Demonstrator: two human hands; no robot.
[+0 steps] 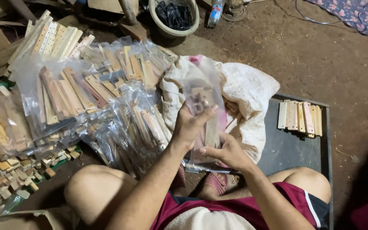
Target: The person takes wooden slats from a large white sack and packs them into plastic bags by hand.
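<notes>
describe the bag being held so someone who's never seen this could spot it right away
Start at the big heap of clear bags of wooden strips on the left, then go right to the white cloth sack. In front of it, the left hand and right hand hold one clear plastic bag upright. Unlike the heaped bags, it is off the ground, with a few wooden pieces inside.

A heap of bagged wooden strips [94,98] covers the dirt floor [303,51]. Loose wooden slats [300,118] lie on a dark tray [286,149], beside a white cloth sack [248,89]. A bucket [173,17] stands beyond.
</notes>
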